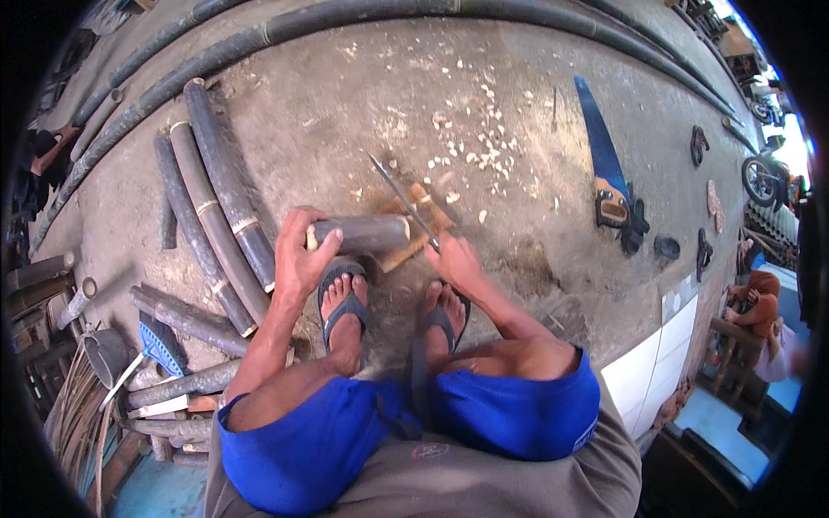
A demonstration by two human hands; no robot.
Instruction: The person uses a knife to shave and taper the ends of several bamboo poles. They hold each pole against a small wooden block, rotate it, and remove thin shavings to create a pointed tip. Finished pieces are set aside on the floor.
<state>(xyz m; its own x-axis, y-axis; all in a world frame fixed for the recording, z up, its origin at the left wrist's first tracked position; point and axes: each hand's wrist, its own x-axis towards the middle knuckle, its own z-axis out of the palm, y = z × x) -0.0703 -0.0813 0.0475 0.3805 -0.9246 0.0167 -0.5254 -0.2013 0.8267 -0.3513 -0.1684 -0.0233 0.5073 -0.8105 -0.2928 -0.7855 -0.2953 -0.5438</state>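
Note:
A short dark bamboo section lies across in front of my feet, its pale cut end to the right. My left hand grips its left end, thumb on top. In my right hand is the handle of a long narrow knife, its blade slanting up and left past the bamboo's right end. Whether the edge touches the bamboo I cannot tell. Beneath and behind the bamboo shows a brown wooden piece on the ground, partly hidden by the bamboo and the knife.
Pale chips are scattered ahead. A blue-bladed handsaw lies at right, near loose sandals. Cut bamboo lengths and a blue dustpan-like tool lie at left. Long bamboo poles span the far side. Other people sit at both sides.

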